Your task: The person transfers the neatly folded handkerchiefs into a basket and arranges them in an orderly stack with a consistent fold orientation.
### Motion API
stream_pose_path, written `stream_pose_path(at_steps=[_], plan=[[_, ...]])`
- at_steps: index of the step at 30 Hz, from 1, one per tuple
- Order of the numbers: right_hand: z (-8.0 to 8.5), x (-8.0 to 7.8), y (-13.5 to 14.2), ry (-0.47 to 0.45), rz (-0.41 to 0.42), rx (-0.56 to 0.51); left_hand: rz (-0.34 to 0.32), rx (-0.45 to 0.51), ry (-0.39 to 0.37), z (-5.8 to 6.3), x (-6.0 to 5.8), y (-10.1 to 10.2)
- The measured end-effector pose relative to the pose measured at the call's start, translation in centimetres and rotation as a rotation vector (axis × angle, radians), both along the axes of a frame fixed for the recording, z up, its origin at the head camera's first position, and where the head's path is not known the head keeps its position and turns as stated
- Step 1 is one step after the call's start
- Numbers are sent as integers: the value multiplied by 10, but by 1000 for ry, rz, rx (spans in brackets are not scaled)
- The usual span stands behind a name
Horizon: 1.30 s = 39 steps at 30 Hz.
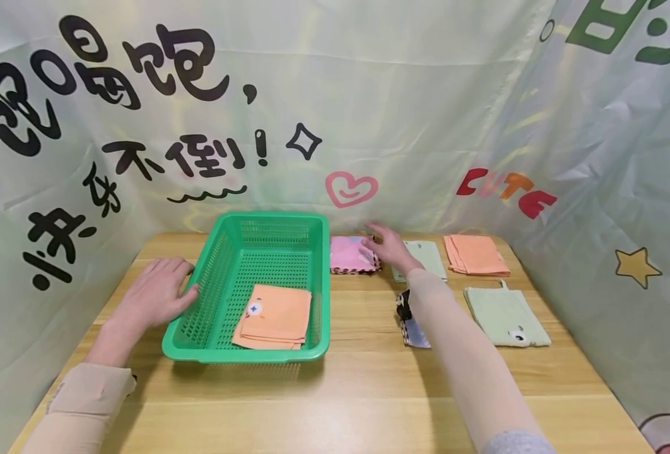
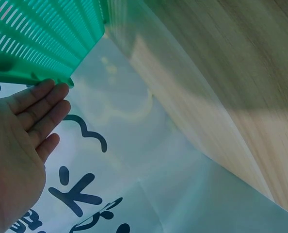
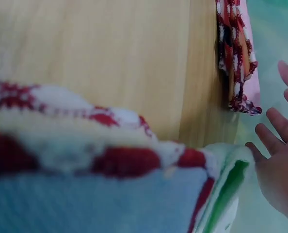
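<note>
Against the left rim of a green plastic basket (image 1: 325, 284) rests my left hand (image 1: 156, 293). Its fingers (image 2: 44, 109) look straight in the left wrist view. A folded orange towel (image 1: 278, 321) lies inside the basket. My right hand (image 1: 390, 247) reaches over the right end of a folded pink towel (image 1: 345, 253) with a checked edge. In the right wrist view its fingers (image 3: 275, 124) are spread beside the pink towel (image 3: 253, 73), gripping nothing. A pale green towel (image 1: 430, 257) lies partly beneath my right hand and wrist.
A blue towel (image 1: 413, 331) with a checked edge is partly covered by my right forearm. Farther right lie another orange towel (image 1: 476, 255) and a pale green towel (image 1: 505, 318) with a loop. Printed cloth (image 1: 426, 113) hangs behind the wooden table (image 1: 358, 397).
</note>
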State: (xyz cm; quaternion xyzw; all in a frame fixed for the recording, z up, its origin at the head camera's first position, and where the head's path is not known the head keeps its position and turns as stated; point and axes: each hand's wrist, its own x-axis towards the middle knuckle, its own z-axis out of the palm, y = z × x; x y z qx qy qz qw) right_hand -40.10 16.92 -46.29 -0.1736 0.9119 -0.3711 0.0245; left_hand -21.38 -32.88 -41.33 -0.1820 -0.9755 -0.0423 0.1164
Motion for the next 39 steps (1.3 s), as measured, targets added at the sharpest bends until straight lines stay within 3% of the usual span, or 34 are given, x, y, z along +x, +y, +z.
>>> stream_pose_path(at_steps=[8, 16, 39], plan=[[-12, -7, 3, -63, 44, 50, 4, 0, 9, 1, 1, 1], [-16, -9, 2, -51, 99, 68, 3, 0, 14, 1, 0, 1], [-13, -5, 0, -5, 51, 16, 1, -7, 20, 1, 1, 2]])
